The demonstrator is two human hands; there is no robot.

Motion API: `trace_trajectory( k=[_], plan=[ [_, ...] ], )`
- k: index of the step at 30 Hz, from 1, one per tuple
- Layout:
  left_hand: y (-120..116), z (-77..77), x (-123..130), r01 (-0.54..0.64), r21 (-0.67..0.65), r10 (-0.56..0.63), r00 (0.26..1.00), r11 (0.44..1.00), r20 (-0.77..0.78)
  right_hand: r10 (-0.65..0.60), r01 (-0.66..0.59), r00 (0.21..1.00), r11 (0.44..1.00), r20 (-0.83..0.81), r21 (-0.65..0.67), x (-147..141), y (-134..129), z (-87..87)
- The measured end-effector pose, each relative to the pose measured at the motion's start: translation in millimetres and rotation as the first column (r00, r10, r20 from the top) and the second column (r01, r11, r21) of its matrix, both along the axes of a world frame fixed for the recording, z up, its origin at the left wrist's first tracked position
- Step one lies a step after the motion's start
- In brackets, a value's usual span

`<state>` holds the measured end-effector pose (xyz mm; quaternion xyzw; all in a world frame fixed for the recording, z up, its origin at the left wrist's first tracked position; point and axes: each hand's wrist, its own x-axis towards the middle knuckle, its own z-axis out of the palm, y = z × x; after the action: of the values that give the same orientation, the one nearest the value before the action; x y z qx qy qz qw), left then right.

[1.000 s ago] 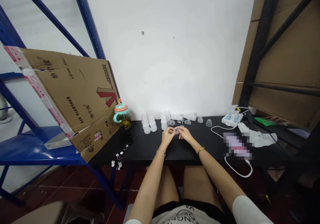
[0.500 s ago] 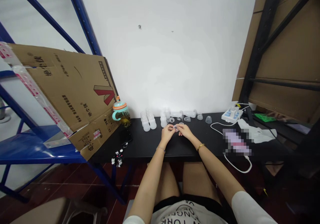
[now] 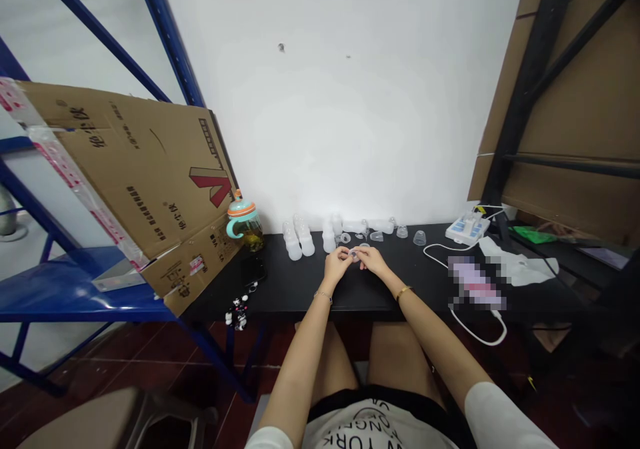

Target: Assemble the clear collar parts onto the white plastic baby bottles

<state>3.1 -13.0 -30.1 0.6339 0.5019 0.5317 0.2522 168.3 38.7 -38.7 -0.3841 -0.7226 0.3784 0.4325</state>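
My left hand [image 3: 339, 263] and my right hand [image 3: 371, 261] meet over the middle of the black table [image 3: 300, 292]. Between them, pinched from both sides, is a small clear round bottle part [image 3: 354, 255], perhaps a collar with a teat; the fingers cover much of it. Just beyond my hands lies a clear ring [image 3: 345, 238]. A clear dome cap [image 3: 377, 236] rests on its side there. Several whitish baby bottles stand farther left, among them one bottle [image 3: 329, 237] close behind my left hand and another bottle [image 3: 293, 247] near the teapot.
Two more clear caps, one cap [image 3: 402, 232] and another cap [image 3: 419, 237], sit to the right. A power strip [image 3: 467, 229] and white cable lie beyond them. At left are a teapot [image 3: 245, 225], a black phone [image 3: 253, 272] with charms, and a large cardboard box [image 3: 150, 182].
The camera view has shifted slightly. My hands stay together at the same place, still pinching the small clear part; the fingers have barely moved.
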Motion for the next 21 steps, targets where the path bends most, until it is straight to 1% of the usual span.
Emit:
trace_trajectory(
  k=[6, 12, 16, 21],
  plan=[
    [-1.9, 1.9, -0.5, -0.019, -0.005, 0.019, 1.000, 1.000, -0.024, 0.002, -0.002, 1.000, 0.999, -0.011, -0.039, -0.6, -1.5, 2.2],
    [-4.1, 3.9, -1.9, -0.065, 0.010, 0.065, 0.997, 0.998, -0.034, 0.023, -0.024, 1.000, 0.996, -0.021, -0.083, -2.8, -4.9, 5.5],
    [-2.9, 2.8, -2.5, -0.078, 0.020, 0.079, 0.996, 0.997, -0.045, 0.024, -0.027, 0.999, 0.996, -0.029, -0.086, -3.4, -8.0, 7.3],
    [0.9, 0.3, -2.5, -0.073, 0.039, 0.075, 0.995, 0.997, -0.059, 0.019, -0.020, 0.999, 0.998, -0.033, -0.058, -2.8, -9.8, 7.9]
  ],
)
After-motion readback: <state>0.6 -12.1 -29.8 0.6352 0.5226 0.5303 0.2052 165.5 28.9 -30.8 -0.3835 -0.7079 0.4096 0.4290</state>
